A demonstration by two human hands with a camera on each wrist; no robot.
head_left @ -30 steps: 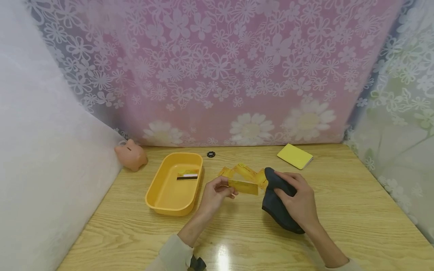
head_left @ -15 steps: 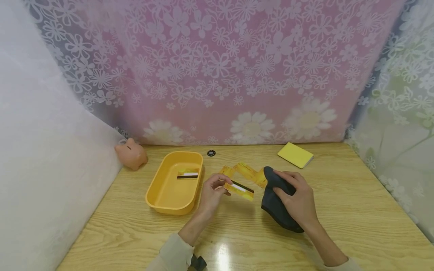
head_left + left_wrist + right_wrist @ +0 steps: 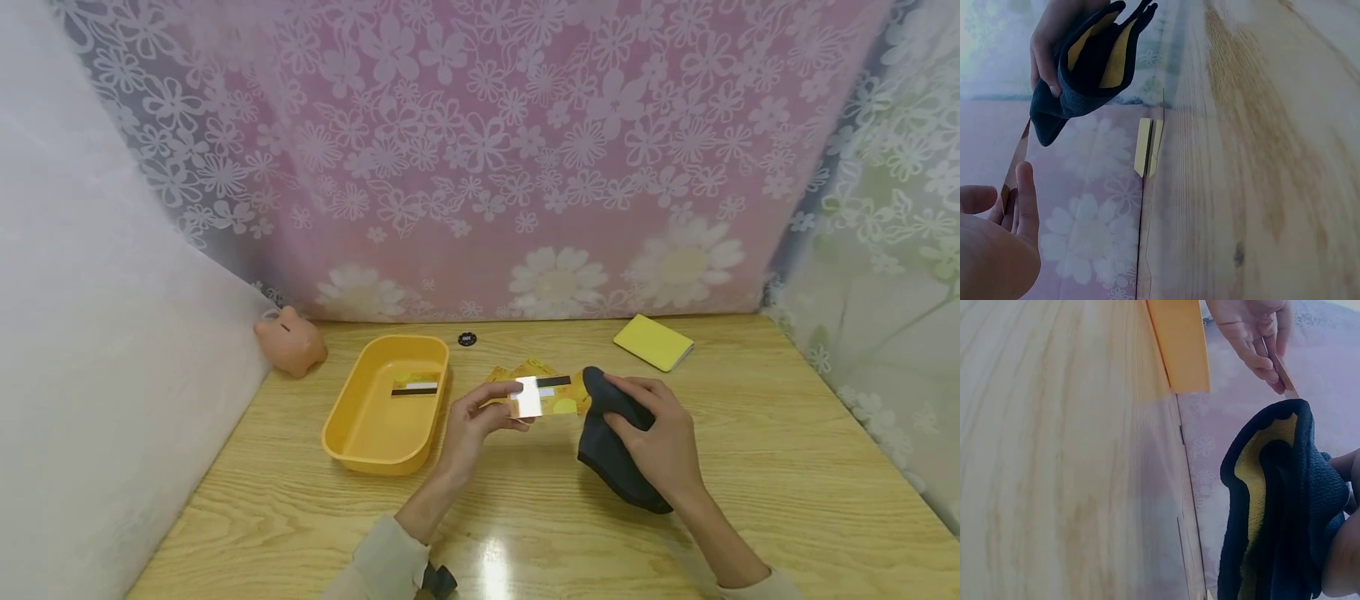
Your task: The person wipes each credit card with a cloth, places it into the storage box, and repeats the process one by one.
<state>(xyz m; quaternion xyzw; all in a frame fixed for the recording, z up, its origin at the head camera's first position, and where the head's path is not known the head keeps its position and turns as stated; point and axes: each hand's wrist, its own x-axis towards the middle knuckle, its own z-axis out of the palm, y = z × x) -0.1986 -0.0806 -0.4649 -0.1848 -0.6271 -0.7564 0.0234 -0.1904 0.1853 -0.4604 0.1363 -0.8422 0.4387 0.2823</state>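
My left hand (image 3: 472, 417) pinches a yellow bank card (image 3: 562, 402) by its left end. Its black stripe and white strip show, with bright glare beside the fingers. In my right hand (image 3: 663, 437) is a dark blue fabric pouch (image 3: 611, 454), held by its upper part above the table. Yellow lining (image 3: 1250, 469) shows inside the pouch in the right wrist view. The held card's right end comes close to the pouch. Behind the card, several more yellow cards (image 3: 537, 366) lie spread on the table, partly hidden by the card, the left fingers and the pouch.
A yellow tray (image 3: 360, 442) stands to the left, with a striped bank card (image 3: 415, 385) inside. Near the back are an orange piggy bank (image 3: 292, 343), a black poker chip (image 3: 467, 339) and a yellow notebook (image 3: 652, 342). Floral curtains (image 3: 480, 167) border the wooden table (image 3: 247, 517).
The left hand has turned the card from its plain gold face to its striped side, then lifted it and brought it level. The right hand and pouch stay almost in place.
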